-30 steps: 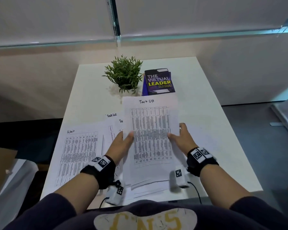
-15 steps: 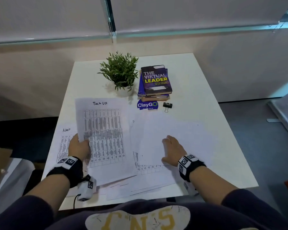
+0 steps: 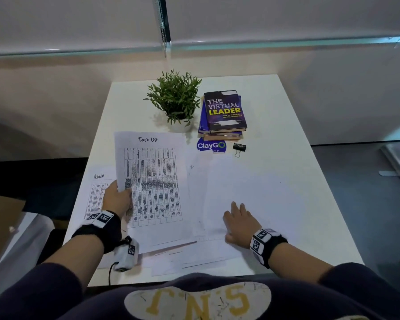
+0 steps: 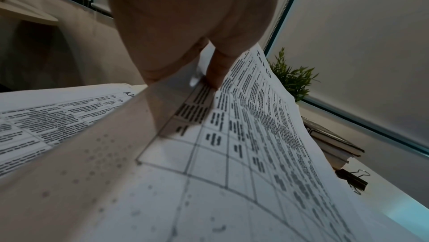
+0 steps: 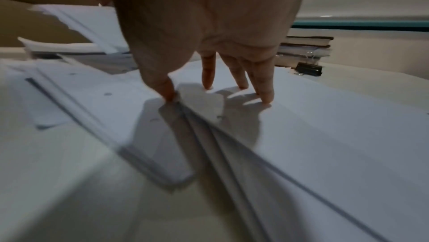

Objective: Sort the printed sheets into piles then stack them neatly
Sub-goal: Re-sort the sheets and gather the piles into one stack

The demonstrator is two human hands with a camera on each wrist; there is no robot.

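The sorting step is in hand, judging by the layout: one printed sheet is on its way to a pile, and nothing is squared up yet. Farthest left on the white tabletop [image 3: 286,125] lies the "Admin" sheet [image 3: 95,195], flat, its table of small print partly covered. Just beside it, the left hand [image 3: 117,199] pinches the "Task List" sheet [image 3: 153,181] by its left edge, thumb on the printed face and fingers behind; the left wrist view shows the page lifted and bowed above the Admin sheet, so it is carried, not laid down. It is a white page with a handwritten heading over a dense grid of dark text, thin and floppy by the look of it. The next move likely calls for lowering it flat onto its own pile, heading at the far side, without dragging the Admin sheet askew. Toward the middle, more loose sheets [image 3: 194,255] fan out unevenly along the near edge. To the right, the right hand [image 3: 239,221] rests on a spread of blank-side-up sheets [image 3: 252,181], fingers straight and slightly apart, while in the right wrist view the thumb [image 5: 168,88] catches the raised edges of several pages. These likely have to be turned over and read before they can be sorted. Beyond the papers stand a potted plant [image 3: 174,100], a stack of books [image 3: 224,114], and a binder clip [image 3: 239,147].
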